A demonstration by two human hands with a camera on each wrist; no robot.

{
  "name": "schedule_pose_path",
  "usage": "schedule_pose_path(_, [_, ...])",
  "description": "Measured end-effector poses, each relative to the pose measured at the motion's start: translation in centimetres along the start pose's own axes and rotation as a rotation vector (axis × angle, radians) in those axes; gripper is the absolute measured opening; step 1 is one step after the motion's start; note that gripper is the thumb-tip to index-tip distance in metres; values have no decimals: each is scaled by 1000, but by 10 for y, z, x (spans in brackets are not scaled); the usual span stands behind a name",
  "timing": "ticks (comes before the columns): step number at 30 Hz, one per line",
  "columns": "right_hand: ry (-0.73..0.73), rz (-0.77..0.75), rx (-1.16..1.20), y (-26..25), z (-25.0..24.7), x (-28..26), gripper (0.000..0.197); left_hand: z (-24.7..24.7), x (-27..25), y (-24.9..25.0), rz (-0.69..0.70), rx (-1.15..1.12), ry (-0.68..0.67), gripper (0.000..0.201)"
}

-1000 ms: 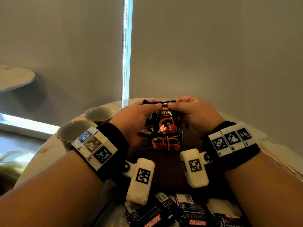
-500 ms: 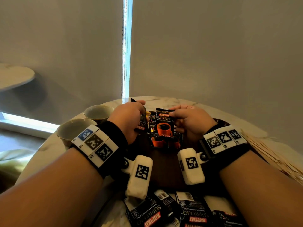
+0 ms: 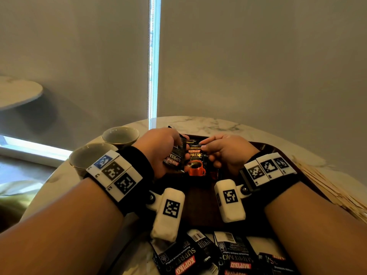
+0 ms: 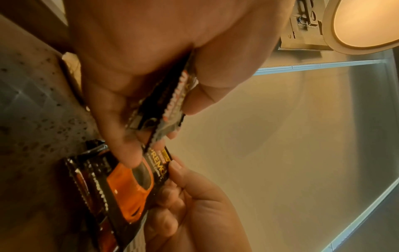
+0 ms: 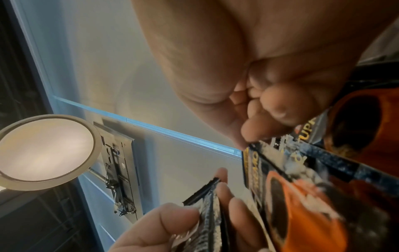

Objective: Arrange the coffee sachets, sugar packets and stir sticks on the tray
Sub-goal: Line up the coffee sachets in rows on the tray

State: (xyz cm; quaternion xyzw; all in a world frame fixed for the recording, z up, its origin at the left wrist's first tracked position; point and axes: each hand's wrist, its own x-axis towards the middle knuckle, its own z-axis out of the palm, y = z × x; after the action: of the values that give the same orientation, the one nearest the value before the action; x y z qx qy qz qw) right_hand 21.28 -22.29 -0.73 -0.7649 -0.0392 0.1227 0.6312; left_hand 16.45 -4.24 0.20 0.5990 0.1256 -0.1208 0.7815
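A black sachet [image 3: 195, 162] reading KOPIKO SUPREMO lies on the tray [image 3: 200, 207], its top corner pinched by the right hand [image 3: 226, 153], while just left the left hand [image 3: 158, 149] pinches a few more sachets [image 3: 174, 158], two cups [image 3: 103, 147] beyond its wrist, sticks [image 3: 327, 187] right of the tray.

held sachet [image 3: 195, 161]: KOPIKO, SUPREMO | loose sachets [image 3: 178, 257]: KOPIKO, SUPREMO, Premium Instant Coffee

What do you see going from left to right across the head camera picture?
Two cups → left hand gripping a coffee sachet → right hand pinching another sachet → stir sticks.
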Motion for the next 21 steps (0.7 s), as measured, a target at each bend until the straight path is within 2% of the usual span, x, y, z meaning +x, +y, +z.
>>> schedule_pose_path(9, [-54, 57, -52, 3, 1, -1, 11, 4, -1, -7, -40, 92, -53, 31])
schedule_pose_path(21, [-66, 76, -80, 1, 2, 0, 12, 4, 7, -11, -96, 96, -73, 31])
